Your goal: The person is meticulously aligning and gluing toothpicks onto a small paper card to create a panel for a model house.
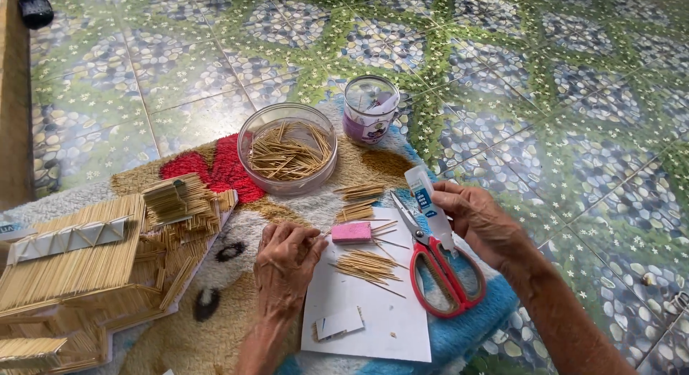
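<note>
My right hand [479,224] grips a small white glue tube [428,205] with a blue label, held tilted above red-handled scissors [434,264]. My left hand [286,262] rests palm down at the left edge of a white paper sheet [373,310], its fingertips beside a pink eraser-like block [352,232]. A loose bundle of thin wooden sticks [367,266] lies on the sheet between the hands. More short stick bundles [359,201] lie just beyond the pink block.
A clear round bowl [287,149] holds several sticks. Behind it stands a lidded plastic jar [370,108]. A model house built of sticks [86,264] fills the left. All of this sits on a patterned rug [215,303] over a pebble-patterned tiled floor [560,95].
</note>
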